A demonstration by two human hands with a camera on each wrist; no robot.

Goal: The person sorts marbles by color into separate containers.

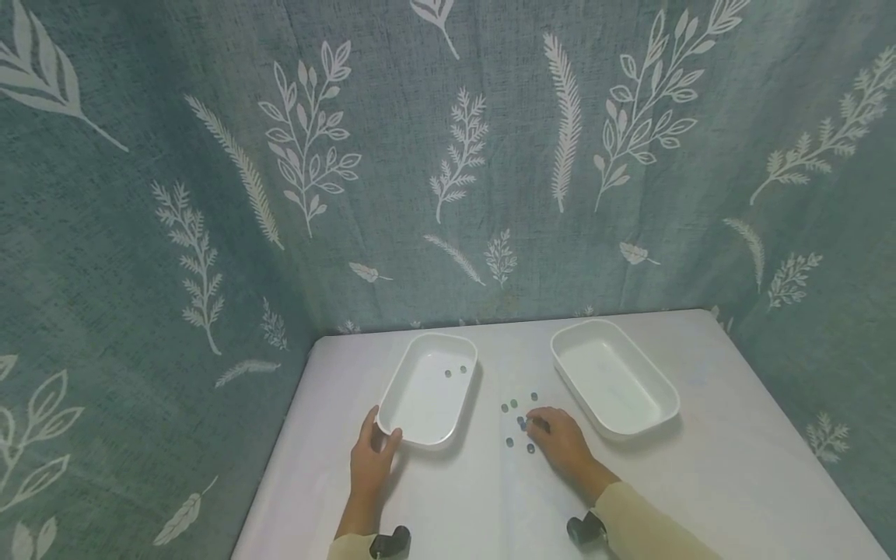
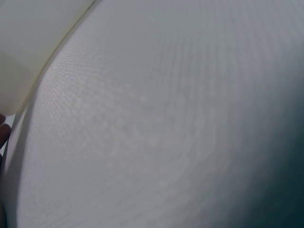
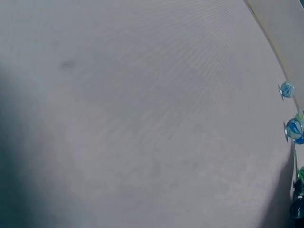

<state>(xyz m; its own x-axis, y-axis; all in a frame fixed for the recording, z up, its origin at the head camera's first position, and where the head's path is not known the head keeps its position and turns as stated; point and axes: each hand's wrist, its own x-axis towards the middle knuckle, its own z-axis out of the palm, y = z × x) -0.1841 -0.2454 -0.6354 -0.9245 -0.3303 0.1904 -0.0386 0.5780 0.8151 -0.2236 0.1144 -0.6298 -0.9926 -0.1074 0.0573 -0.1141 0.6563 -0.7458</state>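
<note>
My left hand (image 1: pixel 371 463) holds the near left corner of a white rectangular tray (image 1: pixel 439 446), thumb and fingers spread around its rim. Two small glass marbles (image 1: pixel 448 374) lie inside that tray. Over the table between two trays, my right hand (image 1: pixel 562 442) has its thumb and index finger pinched together on a small blue glass marble (image 1: pixel 523 426) in a loose group. Around the fingertips lie several more marbles, among them a green marble (image 1: pixel 514 404) and a dark marble (image 1: pixel 530 449). The right wrist view catches a clear blue-swirled marble (image 3: pixel 294 127) at its right edge.
A second white tray (image 1: pixel 616 377) stands to the right, close beyond my right hand, with no marbles seen in it. Both trays rest on a white-covered table (image 1: pixel 735 467). A green leaf-patterned curtain (image 1: pixel 392 155) closes off the back and sides.
</note>
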